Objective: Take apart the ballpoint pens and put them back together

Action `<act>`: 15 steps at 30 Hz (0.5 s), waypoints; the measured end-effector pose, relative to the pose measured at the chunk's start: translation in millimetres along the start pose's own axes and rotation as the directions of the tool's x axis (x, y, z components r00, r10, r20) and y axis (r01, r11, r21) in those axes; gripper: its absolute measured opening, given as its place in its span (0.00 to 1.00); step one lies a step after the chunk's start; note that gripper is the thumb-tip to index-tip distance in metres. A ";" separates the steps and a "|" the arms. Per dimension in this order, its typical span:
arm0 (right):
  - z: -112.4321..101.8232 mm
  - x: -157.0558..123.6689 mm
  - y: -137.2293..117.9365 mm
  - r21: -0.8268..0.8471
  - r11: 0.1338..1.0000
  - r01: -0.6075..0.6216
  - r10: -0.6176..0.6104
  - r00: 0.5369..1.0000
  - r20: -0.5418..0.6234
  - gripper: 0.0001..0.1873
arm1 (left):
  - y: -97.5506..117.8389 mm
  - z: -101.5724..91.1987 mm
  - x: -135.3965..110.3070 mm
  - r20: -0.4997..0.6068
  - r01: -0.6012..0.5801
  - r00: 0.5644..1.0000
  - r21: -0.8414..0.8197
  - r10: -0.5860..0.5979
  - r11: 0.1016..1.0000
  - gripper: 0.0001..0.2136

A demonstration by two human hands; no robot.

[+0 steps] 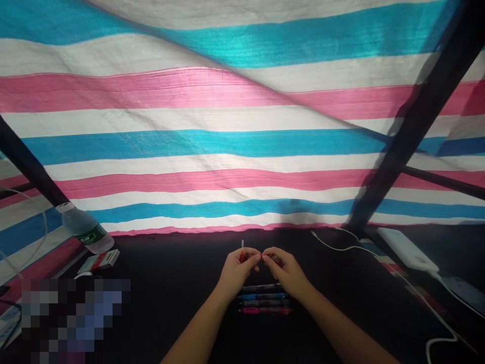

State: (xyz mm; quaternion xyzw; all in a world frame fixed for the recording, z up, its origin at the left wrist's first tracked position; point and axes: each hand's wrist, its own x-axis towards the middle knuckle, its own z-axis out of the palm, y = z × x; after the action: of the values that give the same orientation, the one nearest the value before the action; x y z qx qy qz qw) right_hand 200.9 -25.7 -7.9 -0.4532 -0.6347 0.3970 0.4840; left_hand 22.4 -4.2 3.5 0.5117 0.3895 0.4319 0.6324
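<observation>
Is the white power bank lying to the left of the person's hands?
No, the white power bank lies to the right of the right hand.

Four pens (264, 302) lay side by side on the table (170, 268), bottle (86, 230) far left, power bank (407, 248) right, cable (333, 249) beside it.

Behind the matte black tabletop (170, 288) hangs a tarp (242, 146) in broad horizontal stripes of turquoise blue, white and pink. On the tabletop lie dark markers (263, 298) with pink, blue and grey accents and a red piece (241, 258) tipped white. Toward its left edge stands a clear bottle (85, 230) with a green label; toward its right edge lie a white power bank (407, 248) and a white cable (341, 246).
</observation>
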 end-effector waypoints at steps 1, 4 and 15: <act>1.0 0.7 1.2 0.075 0.996 -0.040 0.041 0.999 -0.008 0.15 | -0.4 -0.2 0.2 -0.004 0.000 1.000 -0.011 0.000 1.000 0.18; 2.8 3.1 4.6 0.288 0.948 -0.132 0.147 0.989 -0.030 0.16 | -1.4 -2.0 1.4 -0.022 0.002 1.000 -0.103 -0.005 0.995 0.17; -3.2 8.2 0.4 0.697 0.671 -0.253 0.342 0.940 0.012 0.18 | 0.6 -6.8 6.3 -0.033 0.113 0.988 -0.509 -0.151 0.853 0.16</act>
State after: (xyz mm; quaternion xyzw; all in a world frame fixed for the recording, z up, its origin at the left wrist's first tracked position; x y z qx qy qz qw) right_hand 203.1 -17.5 -5.5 -0.3608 -0.3284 0.6496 0.5831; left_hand 17.9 4.0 2.5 0.2843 0.3192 0.4925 0.7581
